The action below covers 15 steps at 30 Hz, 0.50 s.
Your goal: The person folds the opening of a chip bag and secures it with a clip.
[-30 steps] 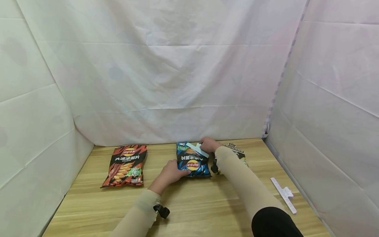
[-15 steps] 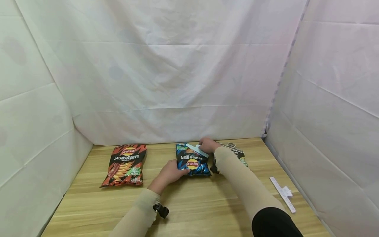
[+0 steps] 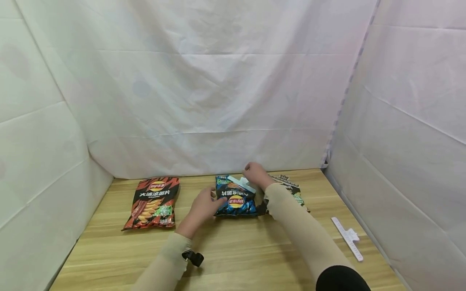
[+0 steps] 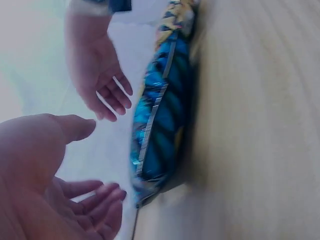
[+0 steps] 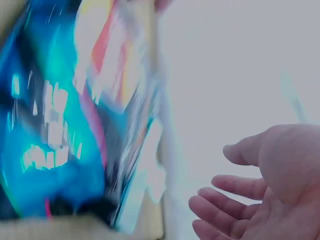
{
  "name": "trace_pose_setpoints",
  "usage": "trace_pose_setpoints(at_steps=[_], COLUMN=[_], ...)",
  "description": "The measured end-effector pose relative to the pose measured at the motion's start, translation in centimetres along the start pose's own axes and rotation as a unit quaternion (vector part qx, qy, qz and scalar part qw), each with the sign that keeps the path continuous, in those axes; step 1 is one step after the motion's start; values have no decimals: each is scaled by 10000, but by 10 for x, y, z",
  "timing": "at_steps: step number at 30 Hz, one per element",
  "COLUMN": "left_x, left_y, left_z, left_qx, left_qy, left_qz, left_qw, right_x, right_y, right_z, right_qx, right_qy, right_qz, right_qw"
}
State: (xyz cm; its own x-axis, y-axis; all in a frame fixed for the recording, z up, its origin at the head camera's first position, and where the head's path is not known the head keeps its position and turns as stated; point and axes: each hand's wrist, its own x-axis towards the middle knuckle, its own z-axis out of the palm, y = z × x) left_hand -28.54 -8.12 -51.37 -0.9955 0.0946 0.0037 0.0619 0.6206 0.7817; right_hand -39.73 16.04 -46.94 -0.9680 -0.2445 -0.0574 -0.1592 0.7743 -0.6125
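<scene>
Clearly left hand (image 3: 204,205) relaxed, empty, beside blue chip bag (image 3: 236,199); right hand (image 3: 256,176) likewise, near white clip (image 3: 242,184) on bag.

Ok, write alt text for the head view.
A person's left grip and right grip flank a glossy blue chip bag bearing a pale plastic clip on a wooden table. A red and black chip bag lies left; to the right, a partly hidden dark bag and a white T-shaped plastic clip.

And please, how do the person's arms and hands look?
The left hand and right hand are bare; the left sleeve and right sleeve are cream. A black device sits over the left sleeve; black material shows at the right sleeve's upper end.
</scene>
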Motion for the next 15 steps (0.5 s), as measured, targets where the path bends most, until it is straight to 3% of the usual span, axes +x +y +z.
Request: trace_pose_setpoints(at_steps=[6, 11, 15], left_x=[-10, -22, -31], left_y=[10, 7, 1], left_z=[-20, -24, -23], left_qx=[-625, -732, -715], left_qy=[157, 36, -92], left_qz=[312, 403, 418], left_qw=[9974, 9965, 9965], right_x=[-42, -86, -105], right_y=[-16, -17, -7], right_z=[0, 10, 12], right_qx=[1132, 1237, 1202], right_qy=[-45, -112, -90], right_qz=[-240, -372, -508], right_qw=[9933, 9916, 9914])
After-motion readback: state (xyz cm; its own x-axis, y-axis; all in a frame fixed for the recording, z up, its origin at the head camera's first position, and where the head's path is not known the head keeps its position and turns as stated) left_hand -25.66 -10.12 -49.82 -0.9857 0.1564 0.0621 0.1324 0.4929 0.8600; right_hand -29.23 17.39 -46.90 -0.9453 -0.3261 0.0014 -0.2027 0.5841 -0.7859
